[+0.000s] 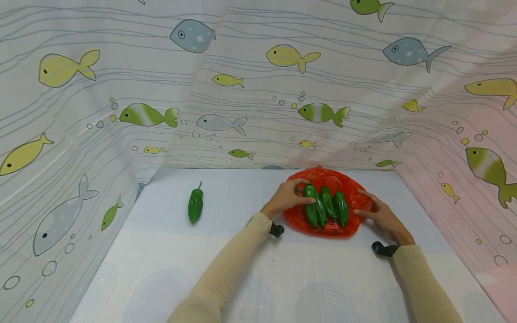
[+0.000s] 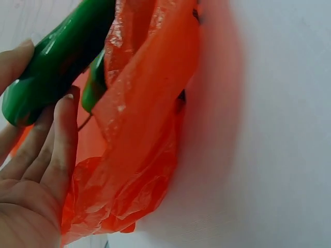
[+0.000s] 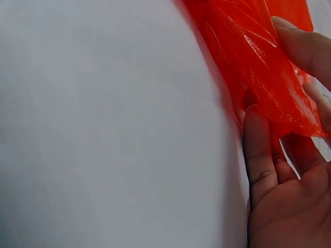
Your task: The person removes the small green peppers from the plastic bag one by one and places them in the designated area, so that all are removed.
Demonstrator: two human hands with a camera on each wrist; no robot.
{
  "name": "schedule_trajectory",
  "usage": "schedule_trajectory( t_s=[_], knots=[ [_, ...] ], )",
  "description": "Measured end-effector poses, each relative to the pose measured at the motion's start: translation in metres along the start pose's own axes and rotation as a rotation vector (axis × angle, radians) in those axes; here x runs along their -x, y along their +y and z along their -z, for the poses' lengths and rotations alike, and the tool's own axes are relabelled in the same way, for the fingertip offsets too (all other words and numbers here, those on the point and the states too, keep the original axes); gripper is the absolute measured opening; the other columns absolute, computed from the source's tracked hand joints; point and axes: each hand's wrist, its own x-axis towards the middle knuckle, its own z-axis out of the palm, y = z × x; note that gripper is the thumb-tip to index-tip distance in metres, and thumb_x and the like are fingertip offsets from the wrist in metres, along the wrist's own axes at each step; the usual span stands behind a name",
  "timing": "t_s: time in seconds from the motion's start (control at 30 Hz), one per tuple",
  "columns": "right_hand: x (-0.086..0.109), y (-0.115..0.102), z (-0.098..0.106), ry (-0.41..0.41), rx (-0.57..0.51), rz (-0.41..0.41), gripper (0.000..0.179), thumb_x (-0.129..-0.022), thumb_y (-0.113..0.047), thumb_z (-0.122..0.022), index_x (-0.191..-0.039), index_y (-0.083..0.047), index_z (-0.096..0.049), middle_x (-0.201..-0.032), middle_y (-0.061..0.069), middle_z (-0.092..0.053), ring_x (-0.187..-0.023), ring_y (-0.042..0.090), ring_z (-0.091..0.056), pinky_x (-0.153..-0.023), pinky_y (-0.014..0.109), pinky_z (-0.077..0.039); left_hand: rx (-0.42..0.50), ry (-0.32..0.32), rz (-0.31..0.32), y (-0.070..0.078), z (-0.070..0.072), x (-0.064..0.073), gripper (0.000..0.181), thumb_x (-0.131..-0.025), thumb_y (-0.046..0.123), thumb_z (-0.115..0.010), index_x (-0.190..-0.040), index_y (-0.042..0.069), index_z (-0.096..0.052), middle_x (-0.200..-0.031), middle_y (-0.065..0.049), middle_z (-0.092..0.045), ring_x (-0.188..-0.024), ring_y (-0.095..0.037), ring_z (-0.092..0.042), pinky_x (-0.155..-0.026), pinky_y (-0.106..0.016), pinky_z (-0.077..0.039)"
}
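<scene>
Several glossy green chili peppers (image 1: 329, 204) lie side by side on a crumpled red plastic bag (image 1: 296, 220), their stems pointing away. My left hand (image 1: 287, 196) holds the leftmost chili pepper (image 1: 310, 192), thumb on one side and fingers on the other. Up close in the left wrist view, that chili pepper (image 2: 57, 62) sits between thumb and fingers, beside a raised fold of the bag (image 2: 139, 113). At the bag's right edge, my right hand (image 1: 381, 215) grips the film, with the thumb (image 3: 305, 49) over it and fingers partly behind it.
Apart from the rest, a single green chili pepper (image 1: 195, 205) lies at the left of the white table (image 1: 161, 251). Fish-patterned sheets (image 1: 242, 89) rise at the table's back and both sides. A small black camera (image 1: 277, 230) is on the left wrist.
</scene>
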Motion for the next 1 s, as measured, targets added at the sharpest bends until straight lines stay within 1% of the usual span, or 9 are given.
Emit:
schedule_trajectory(
  t_s=[0.2, 0.33, 0.43, 0.63, 0.8, 1.0],
  knots=[
    [0.001, -0.003, -0.001, -0.001, -0.021, -0.009, 0.092, -0.094, -0.033, -0.078, -0.165, -0.024, -0.022, -0.169, 0.021, -0.012, -0.151, 0.049, -0.015, -0.114, 0.074, -0.015, 0.001, -0.018, -0.033, 0.007, 0.003, 0.003, 0.064, -0.082, 0.043, -0.088, -0.136, 0.019, -0.063, -0.114, 0.009, -0.067, -0.103, -0.007, -0.064, -0.084, -0.024, -0.055],
    [0.002, -0.005, -0.002, -0.002, -0.017, -0.007, 0.093, -0.092, -0.036, -0.080, -0.165, -0.026, -0.023, -0.169, 0.021, -0.012, -0.151, 0.049, -0.015, -0.114, 0.074, -0.015, 0.000, -0.028, -0.044, 0.011, 0.006, 0.005, 0.064, -0.082, 0.042, -0.088, -0.137, 0.020, -0.063, -0.116, 0.008, -0.067, -0.103, -0.009, -0.065, -0.084, -0.024, -0.055],
    [0.002, -0.006, -0.002, 0.001, -0.005, -0.009, 0.093, -0.091, -0.040, -0.080, -0.164, -0.027, -0.024, -0.169, 0.021, -0.012, -0.151, 0.049, -0.015, -0.114, 0.074, -0.015, -0.009, -0.022, -0.050, 0.012, 0.009, 0.006, 0.064, -0.083, 0.041, -0.088, -0.138, 0.021, -0.062, -0.117, 0.007, -0.067, -0.102, -0.009, -0.066, -0.084, -0.024, -0.055],
    [0.002, -0.004, -0.001, 0.005, 0.005, -0.015, 0.094, -0.091, -0.044, -0.079, -0.164, -0.028, -0.024, -0.169, 0.021, -0.012, -0.152, 0.049, -0.014, -0.115, 0.073, -0.015, -0.034, -0.012, -0.053, 0.010, 0.017, 0.008, 0.062, -0.084, 0.041, -0.086, -0.139, 0.024, -0.062, -0.117, 0.005, -0.068, -0.101, -0.008, -0.066, -0.087, -0.025, -0.055],
    [0.001, -0.004, -0.002, 0.007, 0.022, -0.026, 0.094, -0.090, -0.046, -0.079, -0.165, -0.030, -0.023, -0.170, 0.021, -0.008, -0.152, 0.050, -0.010, -0.113, 0.075, -0.014, -0.038, -0.015, -0.066, 0.006, 0.026, 0.010, 0.063, -0.086, 0.041, -0.085, -0.140, 0.022, -0.061, -0.117, 0.004, -0.068, -0.103, -0.011, -0.066, -0.088, -0.026, -0.055],
    [0.002, -0.006, -0.003, -0.001, 0.021, -0.036, 0.095, -0.090, -0.046, -0.079, -0.165, -0.032, -0.022, -0.170, 0.020, -0.005, -0.152, 0.050, -0.008, -0.113, 0.076, -0.013, -0.032, 0.005, -0.061, 0.003, 0.035, 0.016, 0.063, -0.085, 0.041, -0.086, -0.140, 0.021, -0.062, -0.114, 0.005, -0.068, -0.100, -0.010, -0.067, -0.086, -0.026, -0.056]
  ],
)
